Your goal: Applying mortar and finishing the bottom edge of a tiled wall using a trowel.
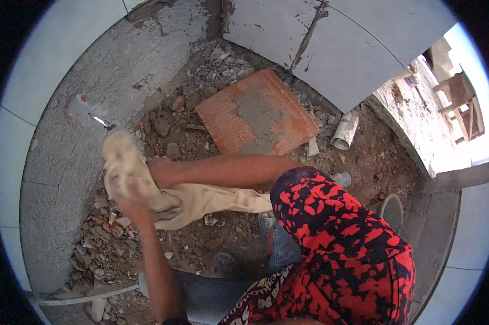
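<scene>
A long beige cloth (217,197), perhaps a garment, is bunched up at its left end and trails to the right past my knee. My left hand (133,206), slightly blurred, is closed on the bunched part from the near side. Just beyond it, my right hand (162,171) grips the same cloth, its fingers partly hidden by the folds. The right forearm reaches across from the right, out of a red and black patterned sleeve. Both hands are over rubble beside the rough grey wall base.
An orange ribbed tile (212,114) with a grey mortar patch (258,114) lies on the rubble ahead. A white pipe piece (345,131) lies right of it. Large pale tiles (347,54) cover the far wall. A thin metal bar (90,296) crosses at lower left.
</scene>
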Motion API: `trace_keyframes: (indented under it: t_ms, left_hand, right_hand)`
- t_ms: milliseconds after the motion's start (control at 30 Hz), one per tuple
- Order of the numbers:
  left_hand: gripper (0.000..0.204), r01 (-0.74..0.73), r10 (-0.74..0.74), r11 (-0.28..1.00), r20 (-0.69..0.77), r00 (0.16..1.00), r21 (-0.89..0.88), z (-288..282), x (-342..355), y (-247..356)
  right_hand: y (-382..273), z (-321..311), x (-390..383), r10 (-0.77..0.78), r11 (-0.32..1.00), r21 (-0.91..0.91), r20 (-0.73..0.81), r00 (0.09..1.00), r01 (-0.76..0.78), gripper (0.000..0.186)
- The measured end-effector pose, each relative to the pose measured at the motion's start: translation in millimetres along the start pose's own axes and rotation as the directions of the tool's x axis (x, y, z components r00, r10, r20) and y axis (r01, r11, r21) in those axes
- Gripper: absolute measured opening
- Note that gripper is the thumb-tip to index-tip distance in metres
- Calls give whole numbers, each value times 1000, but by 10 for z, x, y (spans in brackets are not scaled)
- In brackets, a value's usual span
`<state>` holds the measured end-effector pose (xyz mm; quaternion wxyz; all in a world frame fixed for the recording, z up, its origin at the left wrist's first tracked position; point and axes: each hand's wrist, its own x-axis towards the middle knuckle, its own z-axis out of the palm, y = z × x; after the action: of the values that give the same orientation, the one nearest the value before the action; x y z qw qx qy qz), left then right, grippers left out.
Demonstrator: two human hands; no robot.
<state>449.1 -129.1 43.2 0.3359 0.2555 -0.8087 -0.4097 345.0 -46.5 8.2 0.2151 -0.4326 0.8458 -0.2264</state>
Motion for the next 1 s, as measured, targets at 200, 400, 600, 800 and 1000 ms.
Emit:
trace_keyframes:
  t_ms: [200, 400, 600, 800, 1000]
  left_hand:
    - [63, -145, 103, 981, 289, 952, 127, -63, -3, 50]
    - [63, 113, -70, 982, 267, 961, -148, -162, 141, -336]
    - [55, 343, -319, 935, 205, 925, -92, -98, -271, 248]
    - [45, 498, -439, 683, 244, 864, -535, -74, -99, 192]
    - [46, 635, -492, 492, 412, 767, -595, -221, 332, -614]
  right_hand:
    - [-155, -72, -58, -473, 709, 336, -425, 772, 620, 26]
    - [-340, -532, -49, -384, 852, 336, -119, 915, 402, 27]
    - [-246, -425, 164, 5, 540, 812, -267, 964, 222, 26]
    - [-83, 328, 241, -369, 668, 381, -576, 729, 639, 49]
    - [-604, 114, -340, -658, 750, -387, -522, 543, 536, 30]
